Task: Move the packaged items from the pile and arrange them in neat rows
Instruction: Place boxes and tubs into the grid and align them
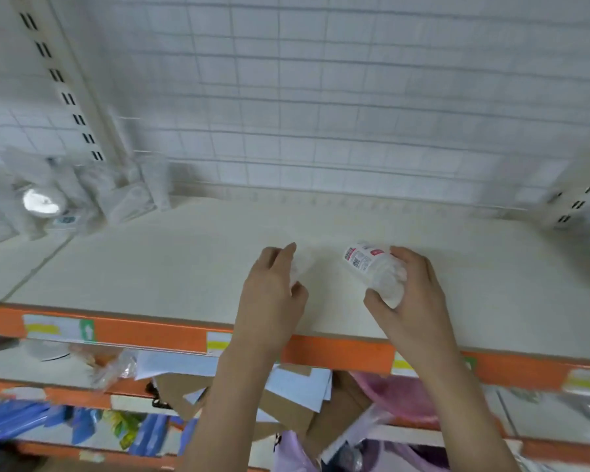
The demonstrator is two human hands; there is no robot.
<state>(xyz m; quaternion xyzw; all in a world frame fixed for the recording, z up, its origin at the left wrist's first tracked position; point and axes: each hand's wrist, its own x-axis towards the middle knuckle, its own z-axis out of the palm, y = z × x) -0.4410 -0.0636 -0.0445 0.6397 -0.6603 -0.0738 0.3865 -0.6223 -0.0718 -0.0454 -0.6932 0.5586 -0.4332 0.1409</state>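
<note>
The right hand (409, 294) grips a clear packaged item (377, 270) with a white label, above the shelf (171, 264). The left hand (271, 294) pinches another clear, blurred packet (300, 267). The pile (82, 195) lies far left against the back grid.

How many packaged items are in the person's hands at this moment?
2: one labelled packet gripped in the right hand, one clear packet, blurred, in the left hand. The fingers may hide more.

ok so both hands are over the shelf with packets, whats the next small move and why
Probably set the labelled packet in the right hand down on the bare shelf, starting a row. The left hand grips a second clear packet to place beside it.
</note>
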